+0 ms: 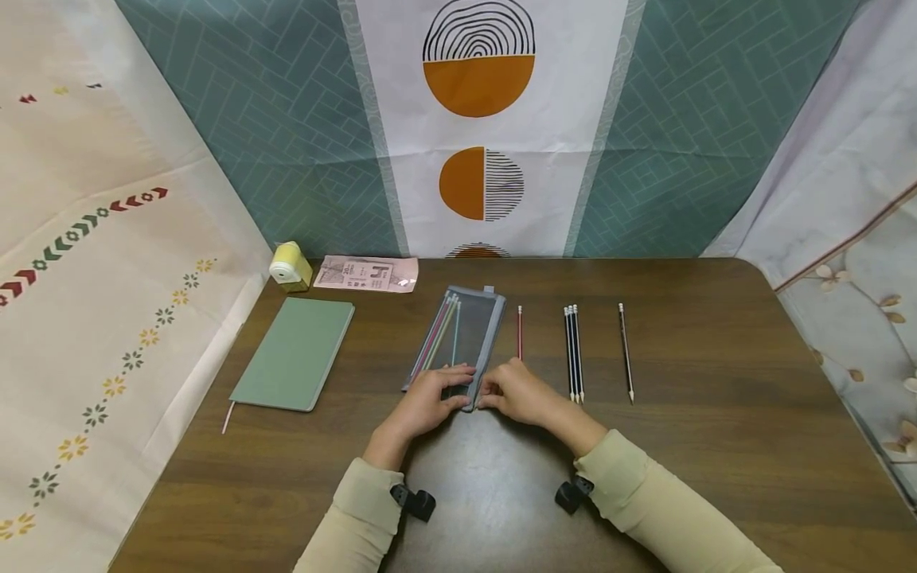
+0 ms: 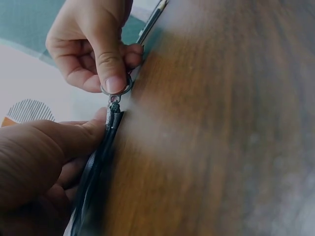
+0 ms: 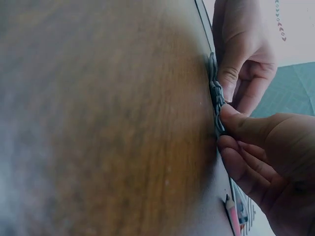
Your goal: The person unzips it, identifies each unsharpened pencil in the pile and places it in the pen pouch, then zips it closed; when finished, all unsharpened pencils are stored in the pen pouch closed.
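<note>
A grey mesh zip pouch (image 1: pixel 469 326) lies on the table with several colored pencils (image 1: pixel 433 338) inside. My left hand (image 1: pixel 430 398) pinches the pouch's near right corner between thumb and fingers. Right at that corner, my right hand (image 1: pixel 526 394) grips the zipper pull, whose metal ring (image 2: pixel 129 84) shows under the thumb in the left wrist view. The zipper runs along the pouch's right edge, and part of it is covered by the hands. Just beyond the right hand lies a red pencil (image 1: pixel 520 330); its sharpened pink end (image 3: pixel 233 216) shows in the right wrist view.
Three dark pencils (image 1: pixel 573 350) lie side by side to the right, with one more dark pencil (image 1: pixel 626 354) farther over. On the left are a green notebook (image 1: pixel 294 354), a small yellow-and-white object (image 1: pixel 290 267) and a pink packet (image 1: pixel 367 274) near the back edge.
</note>
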`<action>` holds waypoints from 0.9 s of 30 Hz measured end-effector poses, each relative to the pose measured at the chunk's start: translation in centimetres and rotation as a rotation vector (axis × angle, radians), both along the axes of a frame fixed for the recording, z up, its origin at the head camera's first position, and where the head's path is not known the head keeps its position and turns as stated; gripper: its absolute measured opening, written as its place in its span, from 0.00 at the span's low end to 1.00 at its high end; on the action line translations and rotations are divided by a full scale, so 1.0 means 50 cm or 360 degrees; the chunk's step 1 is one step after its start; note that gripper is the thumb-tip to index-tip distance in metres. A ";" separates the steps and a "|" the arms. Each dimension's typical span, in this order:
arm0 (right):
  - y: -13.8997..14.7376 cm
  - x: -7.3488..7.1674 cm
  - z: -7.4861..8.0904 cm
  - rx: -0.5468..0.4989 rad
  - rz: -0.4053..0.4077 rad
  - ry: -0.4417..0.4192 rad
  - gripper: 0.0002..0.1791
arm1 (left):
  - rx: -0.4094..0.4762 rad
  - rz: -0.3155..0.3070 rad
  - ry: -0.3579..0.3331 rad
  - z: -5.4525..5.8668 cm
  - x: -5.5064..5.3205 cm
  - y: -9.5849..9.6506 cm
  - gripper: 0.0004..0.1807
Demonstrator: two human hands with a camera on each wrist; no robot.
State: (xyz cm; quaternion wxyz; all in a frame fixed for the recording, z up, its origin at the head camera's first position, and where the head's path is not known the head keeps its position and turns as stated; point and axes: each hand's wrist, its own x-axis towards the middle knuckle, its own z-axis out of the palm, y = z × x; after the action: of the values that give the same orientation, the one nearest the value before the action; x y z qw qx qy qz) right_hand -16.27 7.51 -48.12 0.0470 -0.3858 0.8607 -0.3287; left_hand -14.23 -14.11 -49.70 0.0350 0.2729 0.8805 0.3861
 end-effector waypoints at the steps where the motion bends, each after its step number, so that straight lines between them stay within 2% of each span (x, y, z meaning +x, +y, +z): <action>1: 0.000 -0.001 0.001 -0.0002 -0.0015 0.0003 0.08 | -0.0002 0.0004 0.0003 -0.001 0.000 0.000 0.22; 11: 0.007 -0.021 0.006 -0.0001 -0.0160 0.0131 0.08 | -0.0012 0.0028 0.0007 0.002 0.001 0.003 0.23; 19: 0.008 -0.033 0.007 -0.0001 -0.0270 0.0122 0.09 | -0.0035 0.0045 0.0004 0.004 0.007 0.000 0.23; 27: 0.002 -0.043 0.005 -0.0007 -0.0366 0.0097 0.09 | -0.0024 0.0010 -0.0001 0.001 0.012 -0.011 0.24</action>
State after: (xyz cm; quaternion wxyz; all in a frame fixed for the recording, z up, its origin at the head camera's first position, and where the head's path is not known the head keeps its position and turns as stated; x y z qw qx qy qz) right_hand -18.43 7.60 -47.87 -0.0182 -0.2945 0.8996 -0.3220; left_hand -13.61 -14.68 -49.63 0.0361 0.2698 0.8843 0.3795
